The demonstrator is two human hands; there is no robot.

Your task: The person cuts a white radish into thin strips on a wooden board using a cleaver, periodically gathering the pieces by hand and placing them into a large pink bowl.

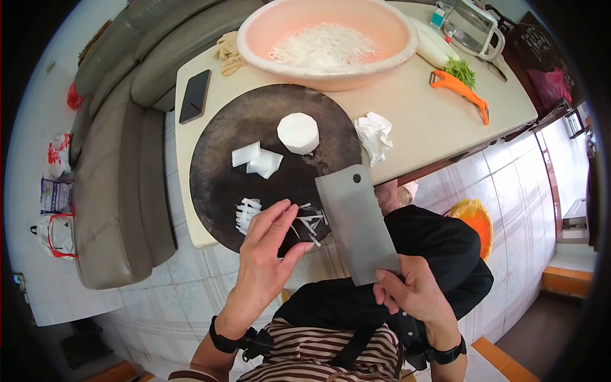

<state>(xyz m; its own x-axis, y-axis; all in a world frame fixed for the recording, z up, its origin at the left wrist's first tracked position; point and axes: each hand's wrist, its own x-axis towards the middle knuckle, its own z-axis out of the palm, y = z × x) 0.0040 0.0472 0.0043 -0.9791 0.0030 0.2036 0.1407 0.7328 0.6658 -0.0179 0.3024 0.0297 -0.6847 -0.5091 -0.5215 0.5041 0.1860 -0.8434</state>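
Note:
My right hand (410, 290) grips a broad grey cleaver (358, 226) at its lower end, the blade raised over the right edge of the round dark board (216, 146). Over the board's near edge, my left hand (270, 239) has its thumb and fingers apart, beside thin white strips (310, 223). A small pile of white strips (247, 215) lies just left of my fingers. Farther up the board are flat white slices (264, 161) and a thick white round chunk (298, 133).
Behind the board stands a large pink basin (328, 79) with white shreds. A phone (195, 96), crumpled tissue (374, 137), orange peeler (459, 91), white radish (431, 46), green stems (459, 72) and glass pot (471, 30) are on the table (407, 99). A grey sofa (118, 184) stands left.

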